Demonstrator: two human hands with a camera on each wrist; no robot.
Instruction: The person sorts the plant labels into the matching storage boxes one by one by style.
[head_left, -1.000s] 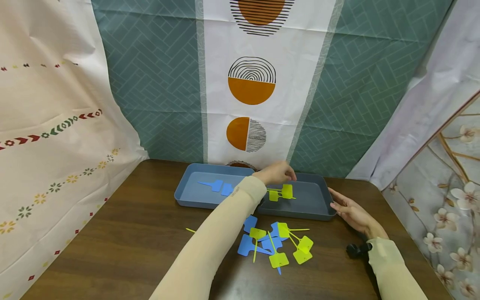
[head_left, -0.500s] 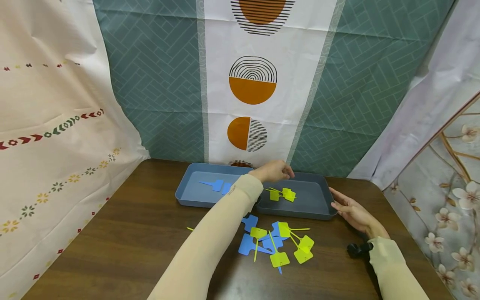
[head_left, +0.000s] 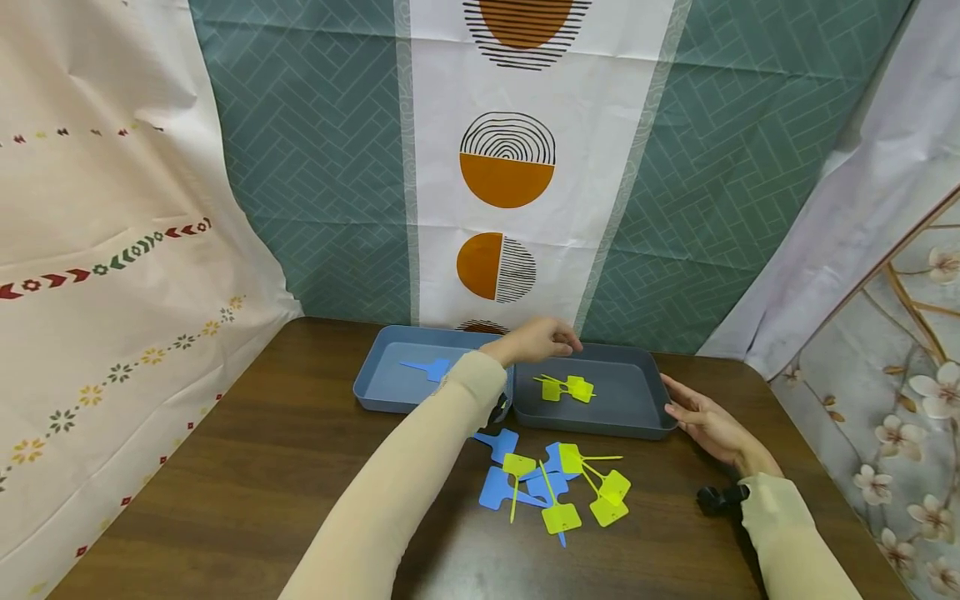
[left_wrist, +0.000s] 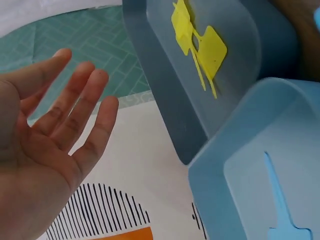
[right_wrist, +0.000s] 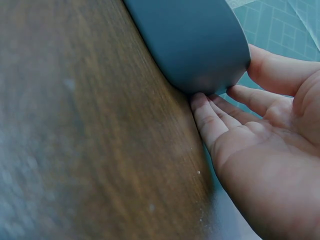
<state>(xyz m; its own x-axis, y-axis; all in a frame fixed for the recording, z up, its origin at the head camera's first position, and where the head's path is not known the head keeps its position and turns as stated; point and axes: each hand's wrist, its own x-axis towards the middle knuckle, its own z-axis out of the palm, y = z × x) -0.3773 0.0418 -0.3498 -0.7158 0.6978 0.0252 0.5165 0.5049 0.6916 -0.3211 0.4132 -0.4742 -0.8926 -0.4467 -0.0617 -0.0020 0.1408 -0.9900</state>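
My left hand [head_left: 534,340] hovers over the back rim of the dark grey tray [head_left: 622,425], its fingers loosely bent. In the left wrist view, that hand [left_wrist: 65,125] has nothing between its fingers. Several yellow T-shaped plant labels [head_left: 551,390] lie overlapping in the dark grey tray. The blue-grey tray [head_left: 390,407] beside it has a blue plant label [head_left: 437,369]; my left forearm covers part of this tray. At the grey tray's right end, my right hand [head_left: 716,429] touches the outer wall. Thumb and fingertips [right_wrist: 200,102] meet its corner in the right wrist view.
Loose blue labels [head_left: 495,487] and yellow labels [head_left: 561,518] lie in a mixed pile on the wooden table [head_left: 247,483] in front of the trays. A patterned curtain [head_left: 345,167] hangs behind the table, with more cloth at both sides.
My left hand has drawn slightly left and back, away from above the yellow labels. One yellow label in the grey tray has shifted and settled. The right hand stays at the tray's end.
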